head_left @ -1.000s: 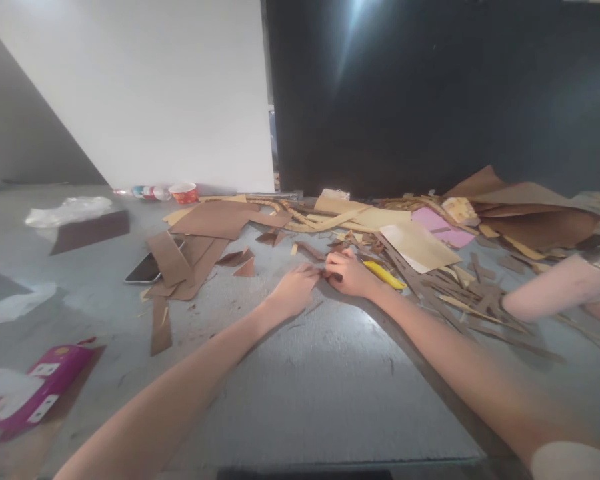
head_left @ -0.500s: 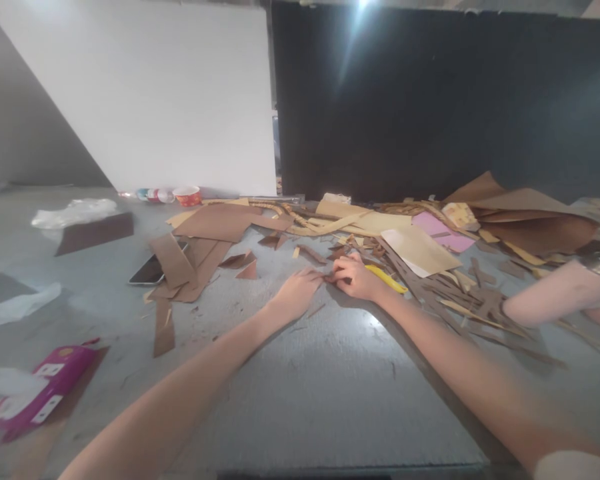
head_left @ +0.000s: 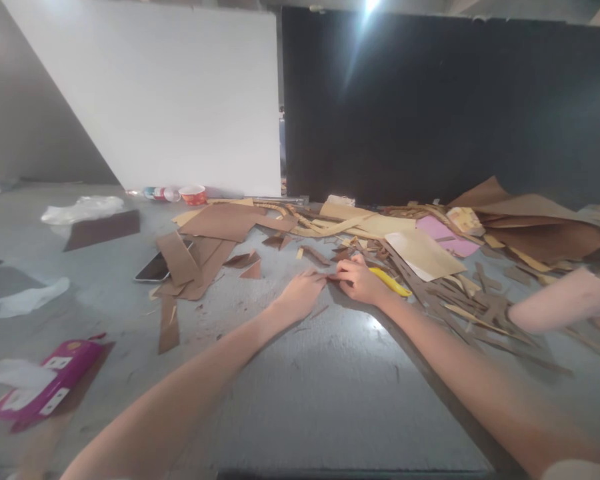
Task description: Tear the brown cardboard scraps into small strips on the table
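Note:
Over the middle of the grey table, my left hand [head_left: 303, 293] and my right hand [head_left: 357, 279] meet almost fingertip to fingertip. Between them shows the end of a thin brown strip [head_left: 333, 277], low against the tabletop. The fingers of both hands are curled and pressed together on it, and most of the strip is hidden by them. Just right of my right hand lies a yellow tool handle [head_left: 390, 283], partly covered. Small brown scraps [head_left: 316, 255] lie beyond my fingertips.
Brown sheets [head_left: 215, 223] partly cover a phone [head_left: 153, 268] at left. A purple tissue pack [head_left: 65, 380] lies nearer. Cut strips [head_left: 480, 310] are heaped at right, beside another person's arm [head_left: 560, 303]. A paper cup [head_left: 193, 195] and a bottle [head_left: 163, 194] rest by the white panel.
The whole view has shifted slightly, so things appear a little further right. Both hands stay together at the strip, with only slight finger movement.

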Tool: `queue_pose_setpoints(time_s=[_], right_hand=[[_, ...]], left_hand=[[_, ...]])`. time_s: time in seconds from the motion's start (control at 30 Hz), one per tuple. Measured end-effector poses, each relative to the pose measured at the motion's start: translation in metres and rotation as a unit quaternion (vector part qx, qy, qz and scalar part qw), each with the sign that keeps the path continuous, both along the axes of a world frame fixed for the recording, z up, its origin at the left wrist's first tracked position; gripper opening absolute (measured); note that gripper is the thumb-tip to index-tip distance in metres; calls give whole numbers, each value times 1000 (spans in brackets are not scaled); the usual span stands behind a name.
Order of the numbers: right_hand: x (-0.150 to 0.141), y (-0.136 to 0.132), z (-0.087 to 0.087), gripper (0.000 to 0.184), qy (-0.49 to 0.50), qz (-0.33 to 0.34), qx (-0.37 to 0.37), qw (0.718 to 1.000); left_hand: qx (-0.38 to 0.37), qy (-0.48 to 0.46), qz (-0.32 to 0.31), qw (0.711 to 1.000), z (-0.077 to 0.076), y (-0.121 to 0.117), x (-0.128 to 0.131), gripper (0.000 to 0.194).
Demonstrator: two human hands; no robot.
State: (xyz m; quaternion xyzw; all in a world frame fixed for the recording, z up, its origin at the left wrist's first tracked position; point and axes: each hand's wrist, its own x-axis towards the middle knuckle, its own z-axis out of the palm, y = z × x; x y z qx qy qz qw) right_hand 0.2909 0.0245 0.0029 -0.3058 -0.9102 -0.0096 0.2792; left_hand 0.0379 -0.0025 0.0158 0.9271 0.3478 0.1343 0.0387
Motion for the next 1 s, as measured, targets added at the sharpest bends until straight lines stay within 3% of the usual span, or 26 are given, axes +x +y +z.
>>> queue_pose_setpoints(time_s=[0.27,0.43,0.53,0.83,1.0], right_hand=[[-2,-3,4,24,-38,-22,20,999],[-5,-7,8,12,-36,-28,14,999],[-6,-5,8,18,-49,-17,32,998],[-14,-2,8,37,-126,-5,134,983],[-14,-1,3,37,-110,-15,117,987]], left_hand=[[-21,-18,21,999,-2,-1,2,51],[-85,-85,93,988,-3,1,0,65],[-115,-110,113,981,-3,1,-2,68],[-164,-202,86,962,-16,10,-7,68],[-154,-195,89,965,-14,8,-8,68]])
